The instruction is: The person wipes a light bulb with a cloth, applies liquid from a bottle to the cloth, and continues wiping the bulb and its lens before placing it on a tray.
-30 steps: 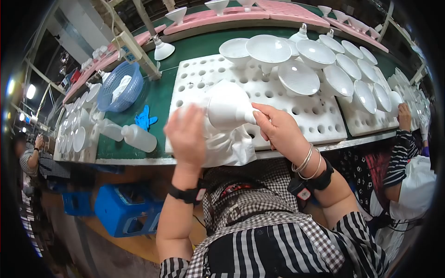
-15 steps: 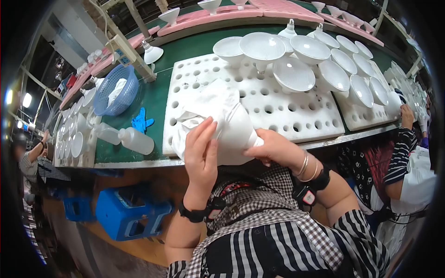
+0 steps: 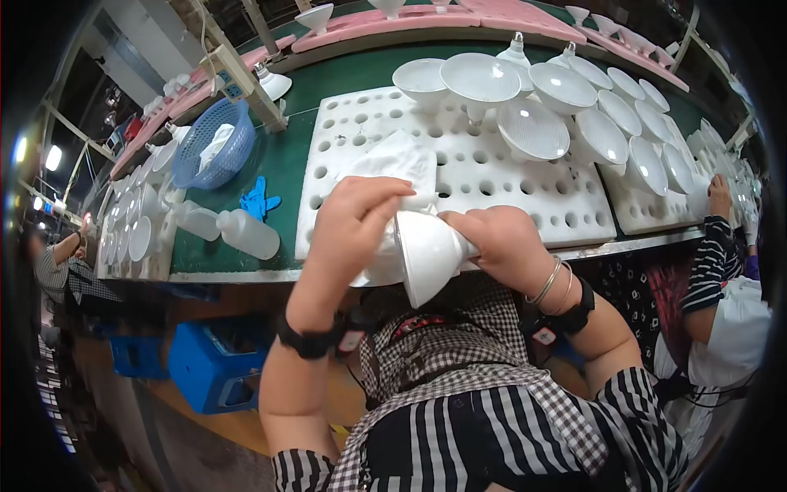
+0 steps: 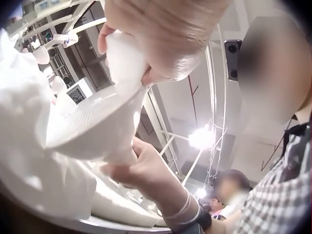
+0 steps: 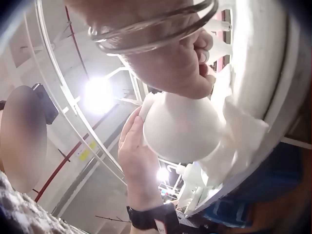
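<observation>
Green surface point(image 3: 193, 258), with a white cone-shaped lamp point(image 3: 432, 250) held between both hands at its near edge.
A holed white foam board point(image 3: 471, 174) takes up the middle; standing lamps point(image 3: 533, 131) crowd its far right, and a blue basket point(image 3: 234, 152) is to its left. The left wrist view shows the held lamp's ribbed face, turned from the head view; the right wrist view shows its smooth back. The right hand point(image 3: 504, 242) has its grip curled round the narrow end, hiding most of it; the left hand point(image 3: 348, 225) pinches white cloth point(image 4: 124, 58) in its grip at the rim. Whether the cloth spread on the foam board is the same piece is unclear. Two bottles point(image 3: 250, 234) and a blue glove point(image 3: 260, 199) are near the basket.
</observation>
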### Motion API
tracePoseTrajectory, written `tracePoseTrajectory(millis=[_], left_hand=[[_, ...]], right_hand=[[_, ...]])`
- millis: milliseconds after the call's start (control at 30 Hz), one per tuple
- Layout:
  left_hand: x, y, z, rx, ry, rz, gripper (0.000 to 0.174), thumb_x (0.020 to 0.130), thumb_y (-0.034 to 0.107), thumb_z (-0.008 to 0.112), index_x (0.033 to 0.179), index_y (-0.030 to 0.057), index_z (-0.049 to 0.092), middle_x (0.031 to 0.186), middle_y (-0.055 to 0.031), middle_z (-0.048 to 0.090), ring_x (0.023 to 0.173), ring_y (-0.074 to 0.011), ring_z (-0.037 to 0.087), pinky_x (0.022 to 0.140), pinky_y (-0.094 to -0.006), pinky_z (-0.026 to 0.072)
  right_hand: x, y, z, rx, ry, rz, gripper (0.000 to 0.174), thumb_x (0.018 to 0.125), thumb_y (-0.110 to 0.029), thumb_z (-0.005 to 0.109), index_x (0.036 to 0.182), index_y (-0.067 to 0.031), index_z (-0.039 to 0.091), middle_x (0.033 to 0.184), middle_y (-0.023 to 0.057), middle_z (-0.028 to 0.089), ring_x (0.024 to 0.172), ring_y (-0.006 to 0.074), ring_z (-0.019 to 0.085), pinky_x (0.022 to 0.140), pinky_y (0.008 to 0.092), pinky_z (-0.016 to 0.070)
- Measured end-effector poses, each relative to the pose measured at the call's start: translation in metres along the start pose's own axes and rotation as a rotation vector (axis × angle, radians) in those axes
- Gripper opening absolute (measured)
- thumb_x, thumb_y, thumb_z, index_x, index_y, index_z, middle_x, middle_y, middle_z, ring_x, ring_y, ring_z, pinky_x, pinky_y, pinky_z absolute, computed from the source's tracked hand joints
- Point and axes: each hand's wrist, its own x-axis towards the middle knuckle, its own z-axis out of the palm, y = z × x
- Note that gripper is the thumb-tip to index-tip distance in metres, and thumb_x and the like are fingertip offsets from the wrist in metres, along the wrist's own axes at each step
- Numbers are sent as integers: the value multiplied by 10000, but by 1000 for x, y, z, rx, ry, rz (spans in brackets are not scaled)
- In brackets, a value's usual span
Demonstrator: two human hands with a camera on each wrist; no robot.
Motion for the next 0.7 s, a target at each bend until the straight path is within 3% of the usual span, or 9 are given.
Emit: tracePoseTrajectory(millis=[33,167,367,433,500,567,633,667,700], left_hand=[[2,-6,-3,-398,-120,-254,244,922,87,579,1106,-16,700,1091,-91,704,995,-226,632,895,-355,487],[-6,-14,-4,-663,-168,-368,324,968,164,542,1157,-72,658,1085,-104,694,999,-172,635,923,-324,487],[-31,-13,23,-1089,160,-575,423,984,199,545,1318,-60,557,1201,-122,650,1078,-180,632,955,-312,490],[-36,-3,41,-1112,176,-536,449,1014,199,504,1382,-59,485,1302,-145,593,1157,-202,608,1012,-321,471],[-38,9,63,-1187,484,-328,443,1035,186,463,1408,-54,455,1373,-161,537,1240,-218,554,1052,-330,434],[-43,10,73,-1102,553,-283,437,1052,170,418,1430,-50,427,1439,-165,482,1317,-238,484,1089,-353,394],[-43,11,75,-432,617,-170,465,1072,175,364,1472,-60,337,1462,-148,456,1335,-260,459,1118,-367,354],[-42,16,77,-117,650,-56,405,1041,92,414,1421,-45,442,1454,-152,478,1322,-286,469,1109,-380,355],[-40,17,75,-118,650,-54,405,1041,92,414,1421,-45,442,1454,-152,478,1322,-286,469,1109,-380,355]], right_hand=[[0,-1,-1,-3,-1,-3,408,694,-66,713,1085,-139,623,808,99,677,717,330,655,611,432,498],[-3,-3,10,237,132,-25,412,695,-56,727,1092,-131,646,849,87,694,755,326,668,650,407,519],[-7,-4,27,500,163,252,418,700,-56,736,1109,-66,647,951,155,704,881,344,679,758,380,540],[-9,-5,36,473,173,356,430,710,-64,735,1128,-46,636,962,170,705,901,333,688,774,373,539],[-5,-10,46,792,213,460,429,732,-82,722,1141,-10,614,957,168,709,896,280,701,775,354,535],[-3,-19,50,807,199,474,390,770,-89,705,1135,6,605,950,137,709,866,208,684,766,333,528],[1,-30,50,887,177,667,377,784,-98,706,1128,18,603,941,129,703,832,186,663,762,319,524],[1,-31,49,935,131,717,368,815,-103,687,1146,27,589,928,103,697,834,161,641,764,306,518],[2,-31,48,933,132,715,368,815,-103,687,1146,27,589,928,103,697,834,161,641,764,306,518]])
